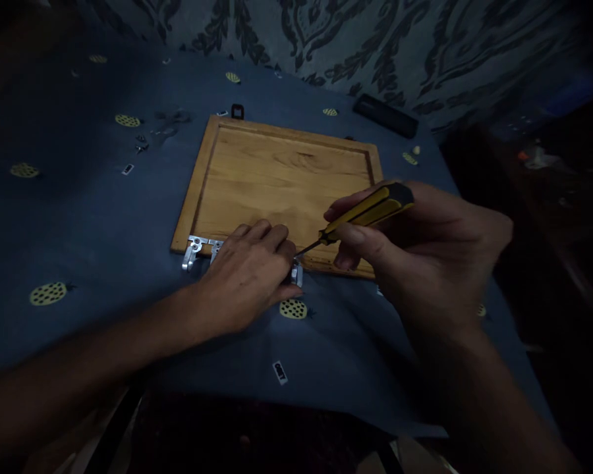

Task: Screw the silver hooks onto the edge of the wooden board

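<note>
A wooden panel (pixel 277 171) with a raised frame lies flat on a blue cloth. Silver metal brackets sit along its near edge, one bracket (pixel 192 253) at the left corner and another bracket (pixel 296 273) beside my left thumb. My left hand (pixel 250 273) rests over that edge, fingers curled, thumb and forefinger around the right-hand bracket; its palm hides part of the metalwork. Between the fingers and thumb of my right hand (pixel 415 243) is a yellow and black screwdriver (pixel 366 214). The shaft slants down left, its tip at the bracket by my left forefinger.
The blue patterned tablecloth (pixel 103 217) covers the table. Left of the panel lie small metal parts (pixel 141 145), partly blurred. A dark oblong case (pixel 385 115) lies at the back right, near the patterned wall covering (pixel 301 33). A small dark square piece (pixel 237 110) sits behind the panel.
</note>
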A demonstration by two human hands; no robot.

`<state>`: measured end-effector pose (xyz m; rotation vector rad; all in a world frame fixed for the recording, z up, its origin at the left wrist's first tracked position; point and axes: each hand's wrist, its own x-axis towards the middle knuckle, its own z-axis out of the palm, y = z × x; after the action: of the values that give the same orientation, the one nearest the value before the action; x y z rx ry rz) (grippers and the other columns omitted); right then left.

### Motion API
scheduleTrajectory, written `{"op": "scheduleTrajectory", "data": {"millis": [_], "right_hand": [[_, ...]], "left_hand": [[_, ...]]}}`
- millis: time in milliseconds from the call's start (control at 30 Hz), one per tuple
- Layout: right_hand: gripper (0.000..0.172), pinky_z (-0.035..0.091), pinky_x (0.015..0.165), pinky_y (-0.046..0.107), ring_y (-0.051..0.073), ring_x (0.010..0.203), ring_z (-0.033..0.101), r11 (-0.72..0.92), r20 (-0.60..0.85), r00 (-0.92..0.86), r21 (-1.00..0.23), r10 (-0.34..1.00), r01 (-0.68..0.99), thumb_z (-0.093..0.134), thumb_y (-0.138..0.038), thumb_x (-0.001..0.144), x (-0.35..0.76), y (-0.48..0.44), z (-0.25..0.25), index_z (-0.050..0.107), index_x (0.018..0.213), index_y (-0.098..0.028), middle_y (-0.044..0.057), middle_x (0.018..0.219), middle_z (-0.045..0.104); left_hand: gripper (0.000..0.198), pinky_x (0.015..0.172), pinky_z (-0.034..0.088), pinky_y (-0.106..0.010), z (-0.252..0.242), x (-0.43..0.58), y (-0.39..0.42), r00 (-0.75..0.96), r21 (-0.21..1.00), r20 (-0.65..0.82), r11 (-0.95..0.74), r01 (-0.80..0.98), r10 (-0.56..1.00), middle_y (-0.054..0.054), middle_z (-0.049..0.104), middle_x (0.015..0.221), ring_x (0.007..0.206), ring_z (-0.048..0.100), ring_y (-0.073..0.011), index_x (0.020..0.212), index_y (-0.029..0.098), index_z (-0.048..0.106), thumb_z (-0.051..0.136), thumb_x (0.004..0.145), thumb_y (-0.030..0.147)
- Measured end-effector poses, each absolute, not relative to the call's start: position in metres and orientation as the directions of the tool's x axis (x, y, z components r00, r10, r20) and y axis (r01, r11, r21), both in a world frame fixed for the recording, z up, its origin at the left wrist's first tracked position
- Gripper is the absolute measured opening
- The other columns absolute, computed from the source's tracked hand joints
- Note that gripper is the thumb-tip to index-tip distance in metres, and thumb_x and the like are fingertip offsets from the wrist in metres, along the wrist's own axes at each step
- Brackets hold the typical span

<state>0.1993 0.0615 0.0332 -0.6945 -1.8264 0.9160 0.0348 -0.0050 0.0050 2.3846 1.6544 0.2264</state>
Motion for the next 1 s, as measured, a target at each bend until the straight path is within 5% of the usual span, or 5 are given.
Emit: {"op": "scheduleTrajectory", "data": {"millis": [200, 600, 1000], "right_hand": [[0.028, 0.045, 0.038, 0.020, 0.007, 0.044, 0.056, 0.532, 0.490, -0.341, -0.846, 0.802, 0.034, 0.090, -0.021, 0.072, 0.190, 0.064, 0.031, 0.063, 0.070, -0.021, -0.007, 0.062, 0.063], [0.016, 0.054, 0.041, 0.025, 0.011, 0.049, 0.063, 0.547, 0.494, -0.394, -0.837, 0.775, 0.026, 0.087, -0.026, 0.078, 0.203, 0.061, 0.030, 0.072, 0.081, -0.022, -0.003, 0.074, 0.069], [0.033, 0.042, 0.038, 0.026, 0.011, 0.047, 0.054, 0.680, 0.658, -0.179, -0.724, 0.732, 0.120, 0.087, -0.015, 0.069, 0.196, 0.062, 0.015, 0.056, 0.071, -0.026, -0.007, 0.065, 0.057]], "left_hand": [[0.045, 0.100, 0.048, -0.046, 0.007, 0.035, -0.005, 0.350, 0.279, -0.026, -0.329, 0.902, 0.937, -0.013, 0.064, 0.114, 0.117, 0.057, -0.0324, 0.120, 0.010, 0.068, 0.069, 0.094, 0.046], [0.043, 0.097, 0.049, -0.043, 0.001, 0.034, -0.006, 0.346, 0.268, 0.072, -0.352, 0.897, 0.936, -0.011, 0.065, 0.106, 0.112, 0.059, -0.0306, 0.112, 0.010, 0.069, 0.072, 0.091, 0.047], [0.043, 0.094, 0.048, -0.042, 0.002, 0.033, -0.006, 0.347, 0.247, 0.054, -0.349, 0.904, 0.936, -0.011, 0.064, 0.105, 0.110, 0.058, -0.0310, 0.109, 0.010, 0.069, 0.071, 0.091, 0.049]]}}
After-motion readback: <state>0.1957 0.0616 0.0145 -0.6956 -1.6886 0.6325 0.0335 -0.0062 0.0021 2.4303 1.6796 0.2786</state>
